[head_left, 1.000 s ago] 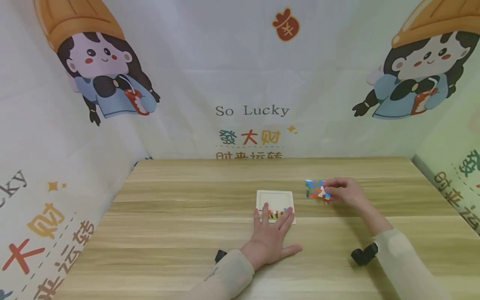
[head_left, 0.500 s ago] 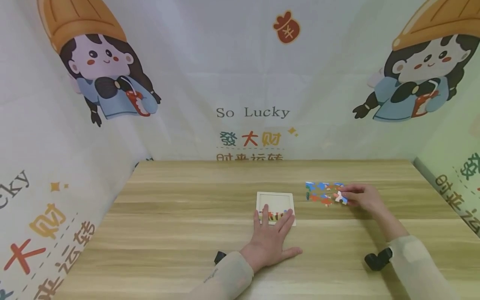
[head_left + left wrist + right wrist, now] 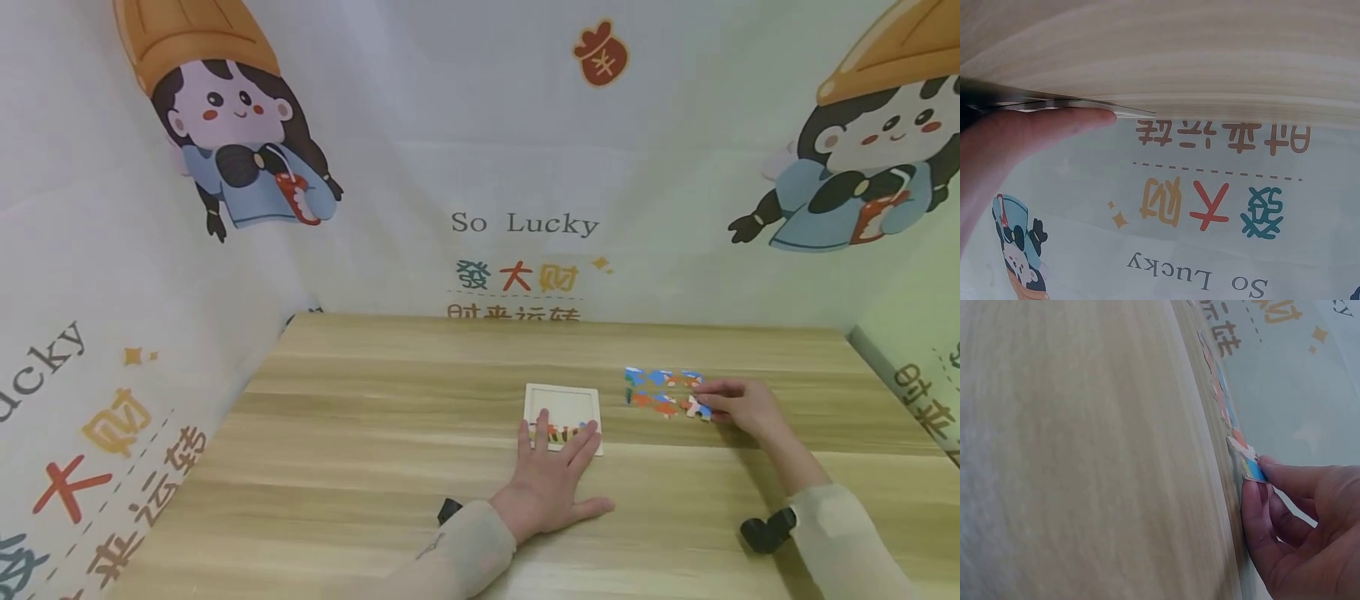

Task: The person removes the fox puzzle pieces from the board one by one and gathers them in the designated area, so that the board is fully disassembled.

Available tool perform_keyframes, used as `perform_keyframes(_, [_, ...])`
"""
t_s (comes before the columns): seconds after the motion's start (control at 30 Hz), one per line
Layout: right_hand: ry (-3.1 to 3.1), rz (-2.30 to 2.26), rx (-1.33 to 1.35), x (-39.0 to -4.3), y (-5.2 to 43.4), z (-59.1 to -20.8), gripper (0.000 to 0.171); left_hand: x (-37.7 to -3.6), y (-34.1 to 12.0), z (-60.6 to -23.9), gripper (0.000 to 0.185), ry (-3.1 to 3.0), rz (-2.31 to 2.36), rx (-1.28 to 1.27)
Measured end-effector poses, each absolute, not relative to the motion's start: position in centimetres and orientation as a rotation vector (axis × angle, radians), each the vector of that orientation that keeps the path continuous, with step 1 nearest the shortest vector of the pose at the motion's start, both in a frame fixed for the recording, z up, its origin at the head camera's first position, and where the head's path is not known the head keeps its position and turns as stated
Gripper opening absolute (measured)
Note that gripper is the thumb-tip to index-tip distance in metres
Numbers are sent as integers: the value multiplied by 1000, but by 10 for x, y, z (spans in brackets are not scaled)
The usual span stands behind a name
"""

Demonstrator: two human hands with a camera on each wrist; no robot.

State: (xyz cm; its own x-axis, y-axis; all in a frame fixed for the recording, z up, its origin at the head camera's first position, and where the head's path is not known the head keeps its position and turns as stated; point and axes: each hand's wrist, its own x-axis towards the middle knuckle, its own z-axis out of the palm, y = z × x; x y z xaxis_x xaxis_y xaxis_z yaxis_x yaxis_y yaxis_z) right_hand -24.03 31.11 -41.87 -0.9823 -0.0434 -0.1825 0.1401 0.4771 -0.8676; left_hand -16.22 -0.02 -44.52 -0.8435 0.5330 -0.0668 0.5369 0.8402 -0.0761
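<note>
The jigsaw piece point(image 3: 1252, 469) should be very light and fairly stiff, probably thin wood or card. Its flat printed face may be a little slick under fingertips, and the narrow knobs look like the parts most apt to chip or bend if forced. It is best taken lightly by its edges, across the solid body rather than by a knob.

The right hand point(image 3: 752, 408) has its grip clamped on this piece, thumb and finger pinching the end nearest the palm. The piece is at the near right corner of the loose pieces point(image 3: 664, 407), which lie in two rough rows on the tabletop point(image 3: 375, 417). Whether its far end touches the tabletop or a neighbour cannot be told.

It shows bright blue and pinkish white, with a thin pale edge. The loose pieces are blue and orange, with some green at the left end. Beside them, the pale square puzzle tray point(image 3: 531, 400) has coloured pieces along its near side. The left hand point(image 3: 546, 492) rests there with fingers straight and spread, pinching nothing.
</note>
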Motion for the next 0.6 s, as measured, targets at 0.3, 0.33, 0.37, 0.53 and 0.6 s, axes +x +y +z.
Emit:
perform_keyframes(0.3, [2620, -1463, 93, -240, 313, -417, 39, -162, 2, -445, 85, 2972, -148, 836])
perform_keyframes(0.33, [2613, -1475, 92, -240, 313, -417, 40, -162, 2, -445, 85, 2969, -148, 835])
perform_keyframes(0.37, [2606, -1490, 94, -240, 314, -417, 40, -162, 3, -444, 86, 2966, -147, 833])
perform_keyframes(0.53, [2607, -1516, 91, -240, 315, -416, 41, -162, 3, -444, 85, 2959, -145, 828])
perform_keyframes(0.6, [2625, -1499, 92, -240, 316, -415, 42, -162, 3, -444, 85, 2962, -146, 828])
